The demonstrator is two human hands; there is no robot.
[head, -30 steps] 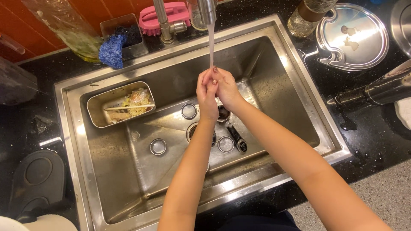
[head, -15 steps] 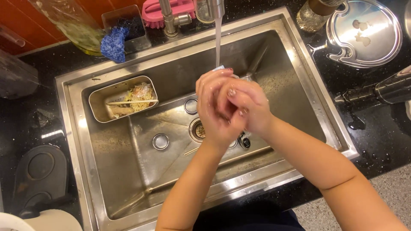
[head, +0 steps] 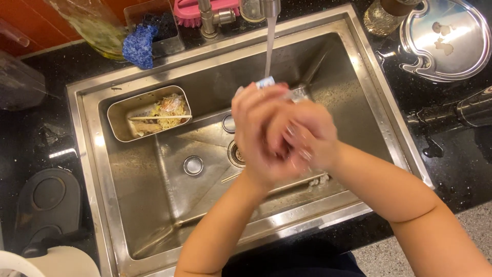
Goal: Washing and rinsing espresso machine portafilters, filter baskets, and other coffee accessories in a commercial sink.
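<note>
Close up, the left hand (head: pixel 259 136) and the right hand (head: pixel 307 136) are pressed together over the middle of the sink (head: pixel 102 169), one wrapped around the other, and they look wet. A small blue and white thing (head: pixel 265 82) pokes out above the fingers; I cannot tell what it is or which hand grips it. The hands are blurry, so I cannot tell more about the fingers. Wet hands are slippery, so the small thing could slide out and drop toward the open drain hole (head: pixel 237 154) right below. A little farther back, water (head: pixel 268 48) runs down from the tap (head: pixel 269 7) onto the hands. It could bounce off them and splash onto the black counter (head: pixel 451 169). To the left in the sink sits a metal tray (head: pixel 120 120) with leftover noodles and a chopstick (head: pixel 159 117). Splashes could wash bits of food out and clog the drain.
</note>
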